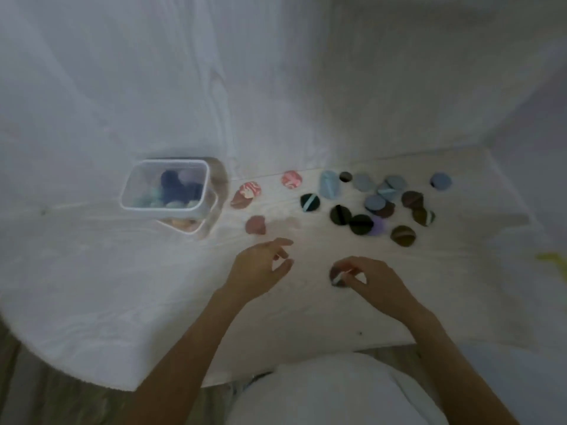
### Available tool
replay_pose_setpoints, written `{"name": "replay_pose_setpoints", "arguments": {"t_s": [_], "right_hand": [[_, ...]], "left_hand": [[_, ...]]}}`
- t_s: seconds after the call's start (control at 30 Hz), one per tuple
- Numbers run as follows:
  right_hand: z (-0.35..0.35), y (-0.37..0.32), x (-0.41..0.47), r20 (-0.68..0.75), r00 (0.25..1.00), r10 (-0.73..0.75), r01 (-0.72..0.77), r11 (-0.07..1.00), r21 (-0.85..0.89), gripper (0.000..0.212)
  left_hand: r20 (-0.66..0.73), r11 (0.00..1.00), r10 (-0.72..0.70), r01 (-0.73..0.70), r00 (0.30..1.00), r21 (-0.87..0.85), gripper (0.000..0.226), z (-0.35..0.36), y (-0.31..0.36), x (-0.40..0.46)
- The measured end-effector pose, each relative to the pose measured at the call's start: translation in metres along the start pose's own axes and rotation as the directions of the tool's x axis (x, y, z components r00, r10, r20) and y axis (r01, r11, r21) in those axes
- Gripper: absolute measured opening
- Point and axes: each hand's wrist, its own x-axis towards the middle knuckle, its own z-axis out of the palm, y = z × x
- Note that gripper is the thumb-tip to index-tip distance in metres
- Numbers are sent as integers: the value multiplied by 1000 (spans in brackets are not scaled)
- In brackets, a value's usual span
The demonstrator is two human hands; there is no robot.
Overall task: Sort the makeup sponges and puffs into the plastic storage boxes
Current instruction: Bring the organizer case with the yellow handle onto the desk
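A clear plastic storage box (129, 191) stands at the left with blue, teal and lilac sponges inside. Round puffs lie scattered on the white table: pink marbled ones (250, 190), a dusty pink one (255, 225), black ones with ribbons (340, 215), blue ones (375, 203) and brown ones (403, 235). My right hand (372, 282) pinches a dark puff (335, 275) by its ribbon just above the table. My left hand (260, 268) hovers beside it, fingers loosely curled, holding nothing.
The pale wooden table (306, 320) sits against white draped cloth (184, 87) behind and left. A second clear box (211, 216) stands under or behind the first. Something yellow (552, 259) shows at the right edge.
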Motion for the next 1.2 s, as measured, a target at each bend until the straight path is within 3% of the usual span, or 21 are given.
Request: {"name": "replay_pose_setpoints", "arguments": {"t_s": [0.1,0.27,0.37,0.5,0.57,0.67,0.73,0.87,1.03,1.1,1.2], "right_hand": [[-30,62,-52,-243,967,82,-107,990,-91,21],[-103,145,-107,-615,768,178,-362,913,-188,38],[-142,191,-125,-643,713,278,-558,781,-281,65],[-170,236,-128,-434,704,562,-689,690,-223,100],[-175,247,-127,-333,732,594,-661,738,-138,106],[-167,245,-124,-291,848,442,-512,826,-237,109],[-156,237,-122,-247,918,309,-381,860,-341,112],[-139,220,-113,-138,982,127,-168,922,-349,105],[-105,193,-101,-120,993,-22,-51,815,-577,88],[-97,188,-101,-137,990,-24,-69,773,-631,89],[-94,190,-102,-72,996,-58,-8,717,-697,87]], "left_hand": [[188,998,54,-61,981,29,33,50,52,26],[357,992,93,-54,929,-117,29,135,161,78],[393,964,60,48,918,-260,31,183,228,99],[489,786,-54,339,871,-517,38,227,281,109],[493,649,-128,449,860,-614,41,239,296,109],[471,461,-235,524,850,-716,41,247,304,104],[409,427,-340,526,847,-735,39,246,298,95],[299,328,-496,495,815,-805,34,235,266,65],[273,89,-647,426,712,-901,26,232,230,35],[261,65,-678,409,687,-910,29,237,226,25],[228,81,-670,374,707,-924,26,240,227,16]]}}
